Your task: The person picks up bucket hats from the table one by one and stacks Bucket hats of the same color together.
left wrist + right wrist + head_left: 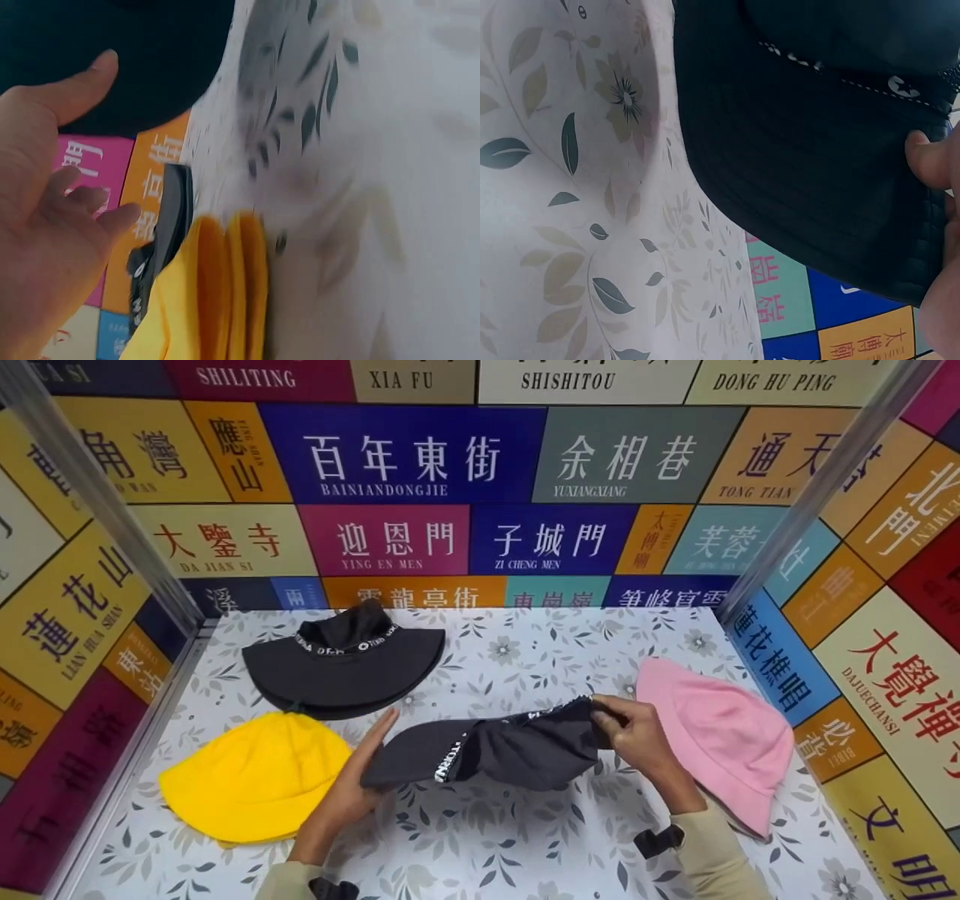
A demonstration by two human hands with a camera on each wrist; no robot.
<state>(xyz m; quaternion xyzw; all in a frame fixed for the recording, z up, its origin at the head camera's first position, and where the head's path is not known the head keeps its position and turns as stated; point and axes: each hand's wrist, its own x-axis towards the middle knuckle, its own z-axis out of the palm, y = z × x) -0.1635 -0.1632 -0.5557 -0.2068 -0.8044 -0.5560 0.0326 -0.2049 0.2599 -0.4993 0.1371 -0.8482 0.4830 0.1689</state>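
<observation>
Tabletop (pixel 480 855): yellow hat (pixel 251 780), pink hat (pixel 720 739) flank held black hat (pixel 525 750).

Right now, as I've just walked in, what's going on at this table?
A person's right grip pinches the brim of a lettered dark bucket hat, holding it above the flower-patterned tabletop. The left grip is at the brim's other side. Another dark bucket hat lies at the back left, a yellow bucket hat in front of it, and a pink bucket hat on the right.
</observation>
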